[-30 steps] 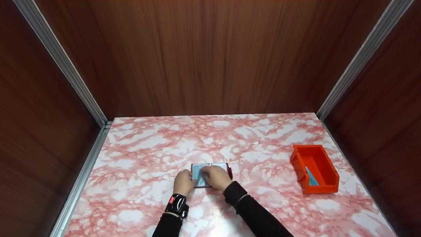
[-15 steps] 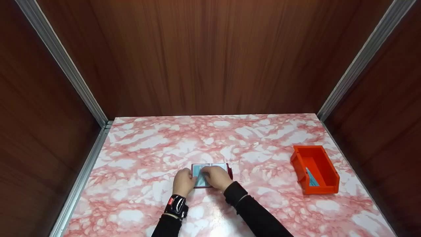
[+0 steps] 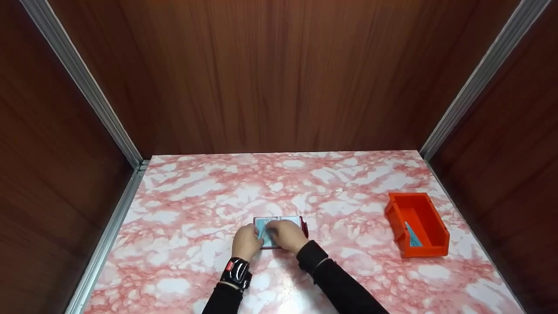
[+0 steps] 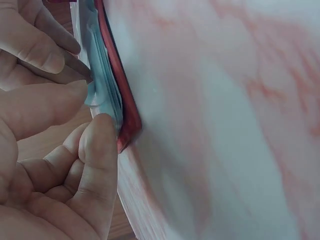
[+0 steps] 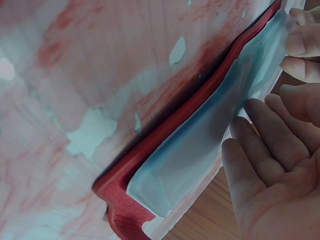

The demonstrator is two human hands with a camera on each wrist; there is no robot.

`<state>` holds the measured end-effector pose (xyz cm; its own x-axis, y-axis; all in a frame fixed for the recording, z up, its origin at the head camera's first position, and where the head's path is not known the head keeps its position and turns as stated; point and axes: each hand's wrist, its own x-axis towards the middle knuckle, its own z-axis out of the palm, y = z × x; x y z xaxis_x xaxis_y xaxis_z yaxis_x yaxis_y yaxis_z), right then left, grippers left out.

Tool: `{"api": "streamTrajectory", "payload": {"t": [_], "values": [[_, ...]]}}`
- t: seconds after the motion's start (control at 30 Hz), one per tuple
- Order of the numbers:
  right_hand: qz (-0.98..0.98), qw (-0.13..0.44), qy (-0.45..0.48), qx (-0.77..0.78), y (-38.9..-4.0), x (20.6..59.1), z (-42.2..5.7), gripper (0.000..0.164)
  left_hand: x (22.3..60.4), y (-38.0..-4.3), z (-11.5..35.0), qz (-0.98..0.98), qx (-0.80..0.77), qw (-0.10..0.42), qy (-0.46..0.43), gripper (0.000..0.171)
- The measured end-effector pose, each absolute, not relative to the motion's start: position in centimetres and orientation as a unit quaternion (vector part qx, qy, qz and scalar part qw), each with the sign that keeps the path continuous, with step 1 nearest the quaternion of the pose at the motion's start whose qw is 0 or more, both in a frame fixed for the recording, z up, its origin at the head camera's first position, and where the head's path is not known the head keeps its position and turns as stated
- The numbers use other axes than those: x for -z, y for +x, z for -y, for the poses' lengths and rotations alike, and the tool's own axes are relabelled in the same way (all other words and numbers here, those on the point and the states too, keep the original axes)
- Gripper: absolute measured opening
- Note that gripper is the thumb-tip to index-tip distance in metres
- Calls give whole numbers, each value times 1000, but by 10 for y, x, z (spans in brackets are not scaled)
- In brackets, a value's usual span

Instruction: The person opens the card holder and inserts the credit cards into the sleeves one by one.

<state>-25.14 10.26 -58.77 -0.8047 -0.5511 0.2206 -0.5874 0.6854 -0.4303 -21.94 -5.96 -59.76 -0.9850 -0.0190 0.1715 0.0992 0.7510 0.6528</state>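
Note:
A dark-red card holder (image 3: 304,227) lies spread open on the table, its clear plastic sleeves (image 5: 185,150) facing up. Pale-blue sheets or cards show through the left part; which of the two cannot be told. At the left edge my left hand (image 3: 246,241) pinches a bluish sleeve (image 4: 104,82) between thumb and index finger, its edge slightly raised. My right hand (image 3: 287,234) lies over the middle of the holder, and its slightly bent fingers (image 5: 255,150) touch the sleeves. What sits under the right fingertips is partly hidden.
To the right stands an orange bin (image 3: 417,224) with a blue triangular piece (image 3: 412,235) inside, perhaps a set square. Brown wood-look walls (image 3: 279,78) enclose the pink-and-white marbled table (image 3: 209,192) at the back and sides.
My left hand has shifted slightly right over the holder, and a bluish sleeve edge now slants up beside its thumb. The right hand stays almost in place.

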Motion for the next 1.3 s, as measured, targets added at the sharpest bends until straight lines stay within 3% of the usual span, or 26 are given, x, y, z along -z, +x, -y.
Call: {"api": "streamTrajectory", "payload": {"t": [0.43, 0.83, 1.3], "values": [[916, 36, 314, -246, -249, 585, -103, 20, 601, -219, 59, 935, 339, 98, -29, 19], [917, 11, 308, -254, -248, 574, -109, 21, 600, -218, 60, 931, 355, 78, -21, 21], [908, 53, 285, -303, -253, 554, -127, 21, 602, -219, 61, 933, 348, 91, -17, 26]]}}
